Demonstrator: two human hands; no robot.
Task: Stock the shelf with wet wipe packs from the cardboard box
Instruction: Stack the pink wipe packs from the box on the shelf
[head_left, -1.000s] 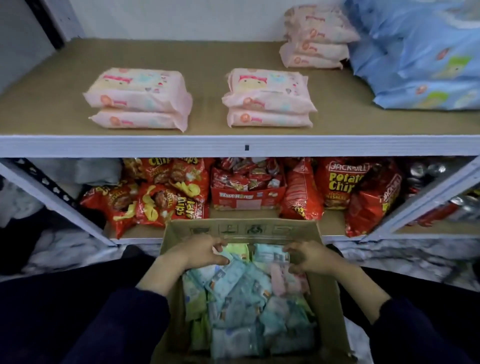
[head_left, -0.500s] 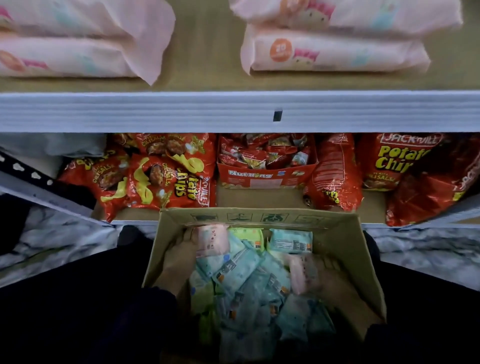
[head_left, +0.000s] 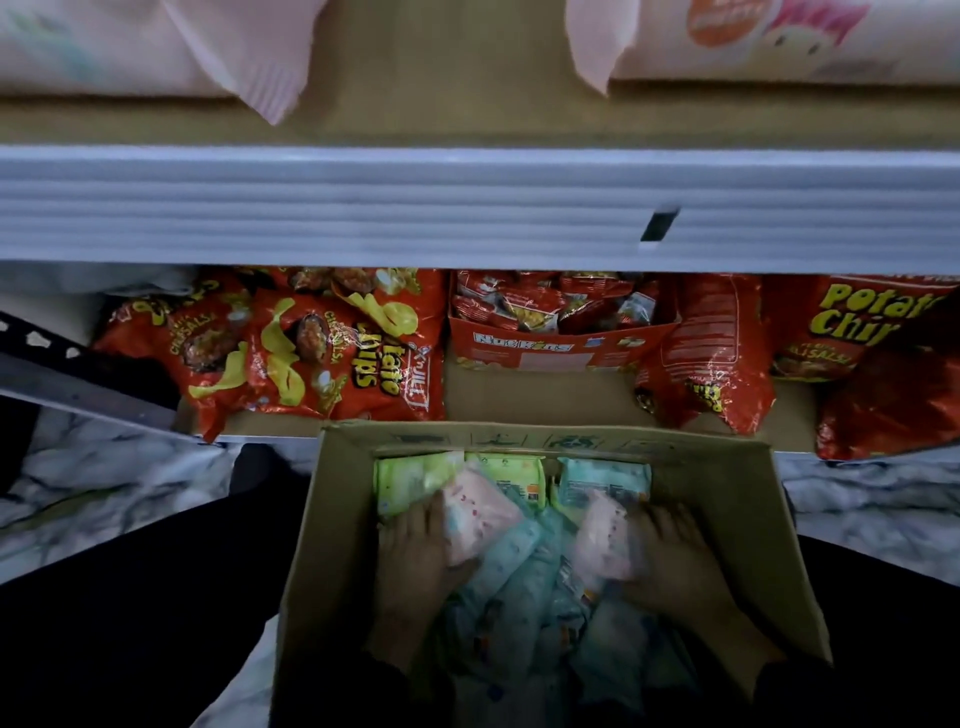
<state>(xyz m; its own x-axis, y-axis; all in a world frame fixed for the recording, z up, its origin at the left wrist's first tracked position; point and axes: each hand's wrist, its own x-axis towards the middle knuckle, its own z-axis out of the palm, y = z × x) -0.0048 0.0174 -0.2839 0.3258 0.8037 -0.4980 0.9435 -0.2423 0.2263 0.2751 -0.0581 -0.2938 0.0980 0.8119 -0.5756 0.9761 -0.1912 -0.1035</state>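
**A:** Where are the hands?

**B:** Both are down inside the cardboard box (head_left: 727, 519), at lower centre of the frame. The left hand (head_left: 415, 556) has its fingers closed round the left pink pack (head_left: 480, 519). The right hand (head_left: 675, 556) grips the right pink pack (head_left: 602, 540) the same way. It is dim in there, so finer finger detail can't be read.

**A:** And the other wipes?

**B:** They lie loose in the box. The teal packs (head_left: 514, 587) are heaped between and under the hands. The green packs (head_left: 410, 478) stand against the far wall, with another teal one just to their right.

**A:** The shelf?

**B:** The shelf rail (head_left: 467, 208) runs grey across the upper frame. On the board above it, big pink packs (head_left: 130, 47) sit at upper left and upper right, well apart. Below the rail are red chip bags (head_left: 322, 353) and, at centre, a red snack carton (head_left: 550, 348). The box stands just in front of them, with marble floor (head_left: 104, 493) to either side.
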